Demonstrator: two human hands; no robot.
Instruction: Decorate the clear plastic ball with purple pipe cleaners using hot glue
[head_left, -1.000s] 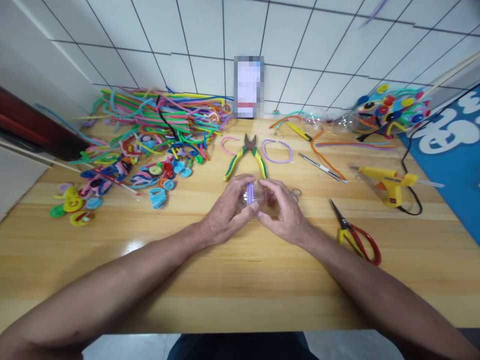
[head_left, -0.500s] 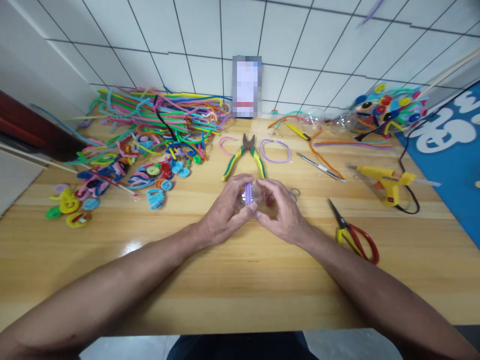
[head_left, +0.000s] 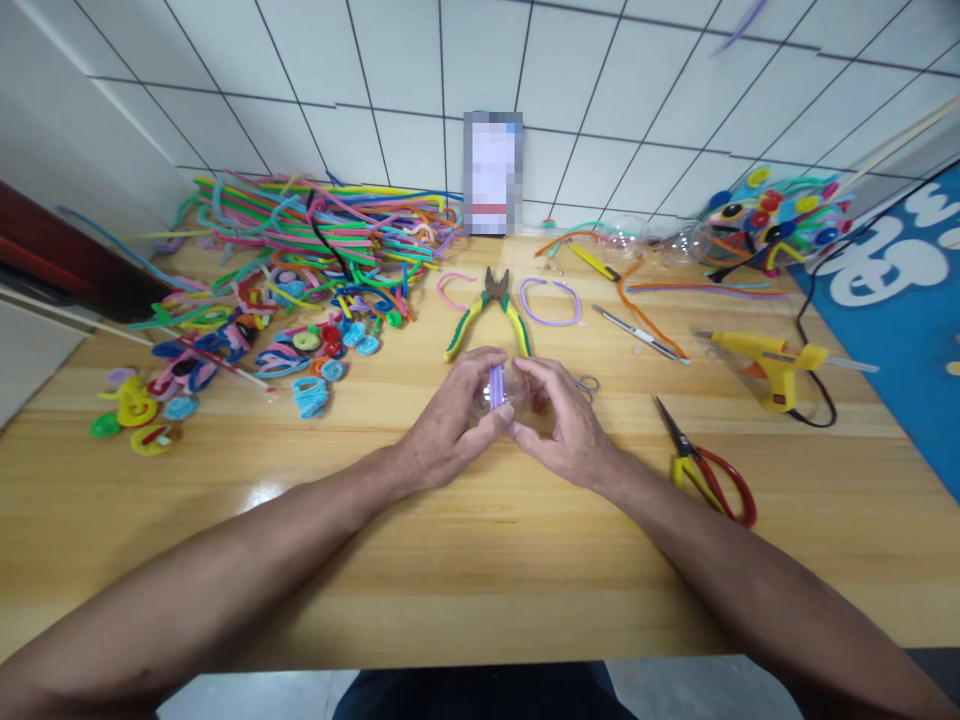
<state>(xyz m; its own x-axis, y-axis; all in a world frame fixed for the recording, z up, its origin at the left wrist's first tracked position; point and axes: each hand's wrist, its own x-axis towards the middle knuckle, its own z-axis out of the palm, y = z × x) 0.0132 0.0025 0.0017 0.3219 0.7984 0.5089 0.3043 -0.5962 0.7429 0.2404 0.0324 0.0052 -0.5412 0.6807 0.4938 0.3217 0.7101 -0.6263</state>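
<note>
Between my two hands sits a clear plastic ball (head_left: 513, 393) with a purple pipe-cleaner band (head_left: 496, 387) running around it. My left hand (head_left: 457, 415) curls about the ball's left side, thumb in front and fingers behind. On the opposite side, my right hand (head_left: 564, 420) grips it with thumb and fingertips. Just beyond the ball lie green-and-yellow pliers (head_left: 495, 300), handles toward me. A purple pipe-cleaner ring (head_left: 551, 302) and a pink curved piece (head_left: 453, 290) flank the pliers. Small metal scissors (head_left: 589, 385) show partly behind my right hand.
Bundled pipe cleaners (head_left: 322, 225) and coiled pieces (head_left: 225, 340) cover the left side. At right are a yellow glue gun (head_left: 772, 365), red-and-yellow scissors (head_left: 705, 470), a craft knife (head_left: 637, 332) and a yellow cutter (head_left: 595, 262). A phone (head_left: 493, 175) leans on the tiled wall.
</note>
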